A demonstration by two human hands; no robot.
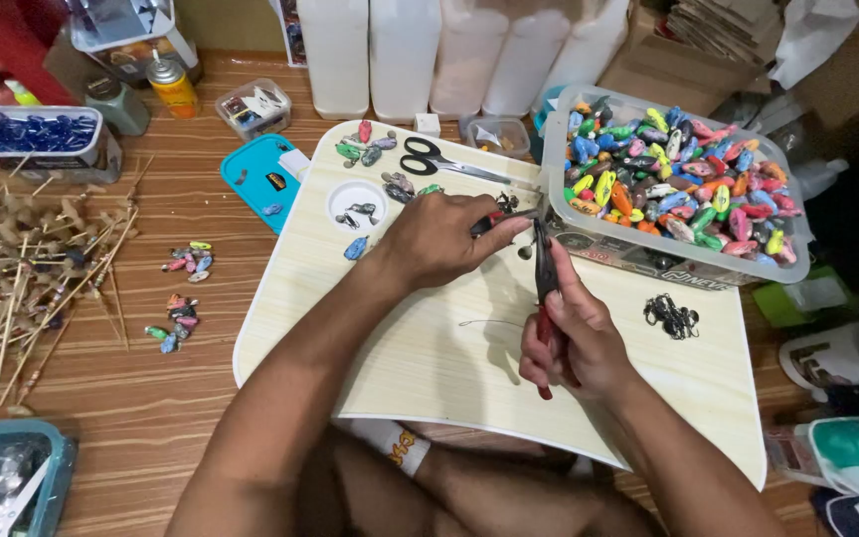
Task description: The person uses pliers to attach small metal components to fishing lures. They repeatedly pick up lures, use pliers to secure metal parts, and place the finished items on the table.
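Pliers: the right hand (574, 343) was wrapped around a pair of pliers (547, 298) with red grips and a dark, narrow metal nose; the fingers were curled tight on the handles, so only a short red end showed below the palm.
Pliers' axis: long axis ran nearly upright in the head view, nose pointing away from the person toward the tub, red handle ends toward the body.
Small piece: the left hand (439, 239) pinched a small dark and red piece (489, 221) between thumb and fingertips; its exact shape could not be made out.
Piece and grip: the piece stuck out to the right of the left fingertips, lying roughly crosswise, just beside the pliers' nose; whether the nose touched it could not be told.
Place: both hands worked over the far middle part of a pale wooden lap board (429, 358), close to the tub's near left corner.
Tub: a clear plastic tub (648, 249) heaped with many-coloured small lure bodies stood on the board's far right.
Scissors: black-handled scissors (439, 159) lay on the board beyond the left hand.
Hooks: a small dark cluster of wire hooks (670, 316) lay on the board to the right of the right hand.
Floor: bamboo sticks (22, 268) lay spread at far left.
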